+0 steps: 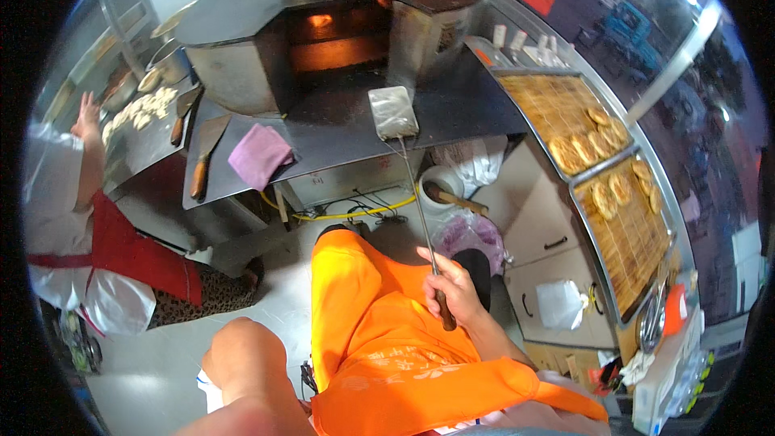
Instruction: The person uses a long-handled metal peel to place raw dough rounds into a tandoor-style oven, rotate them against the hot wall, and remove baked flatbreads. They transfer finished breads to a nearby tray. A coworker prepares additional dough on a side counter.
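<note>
My right hand grips the wooden handle of a long metal peel. A thin rod runs from this handle to a flat rectangular blade, which is over the front edge of the dark metal worktop; I cannot tell whether it touches. Beyond it is the glowing mouth of an oven. My left arm shows bent at the lower left, with its hand out of view. On the worktop's left part lie a folded purple cloth and a wooden-handled scraper. An orange apron covers my lap.
To the right, two trays hold several browned flatbreads. At far left, another person in a red apron reaches past pale dough pieces. Below the worktop are a white bucket, a yellow hose and cables.
</note>
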`<move>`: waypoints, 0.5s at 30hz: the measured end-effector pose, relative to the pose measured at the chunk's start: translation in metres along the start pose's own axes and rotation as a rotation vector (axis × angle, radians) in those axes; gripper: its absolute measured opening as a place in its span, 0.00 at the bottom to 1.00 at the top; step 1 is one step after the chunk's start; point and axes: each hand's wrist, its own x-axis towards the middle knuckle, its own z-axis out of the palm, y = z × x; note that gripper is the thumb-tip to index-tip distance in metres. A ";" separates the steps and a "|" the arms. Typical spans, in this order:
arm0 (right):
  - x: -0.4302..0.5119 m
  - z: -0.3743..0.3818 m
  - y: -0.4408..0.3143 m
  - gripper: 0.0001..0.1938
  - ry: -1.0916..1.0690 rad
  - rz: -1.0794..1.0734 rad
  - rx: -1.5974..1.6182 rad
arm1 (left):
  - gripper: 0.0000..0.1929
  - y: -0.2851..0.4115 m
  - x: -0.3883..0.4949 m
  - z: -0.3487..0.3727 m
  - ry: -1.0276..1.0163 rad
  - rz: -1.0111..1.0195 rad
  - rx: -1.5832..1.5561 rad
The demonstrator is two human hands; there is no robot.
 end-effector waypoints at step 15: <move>-0.005 0.016 -0.052 0.29 -0.092 -0.099 -0.077 | 0.08 -0.064 -0.055 -0.077 -0.263 -0.812 0.668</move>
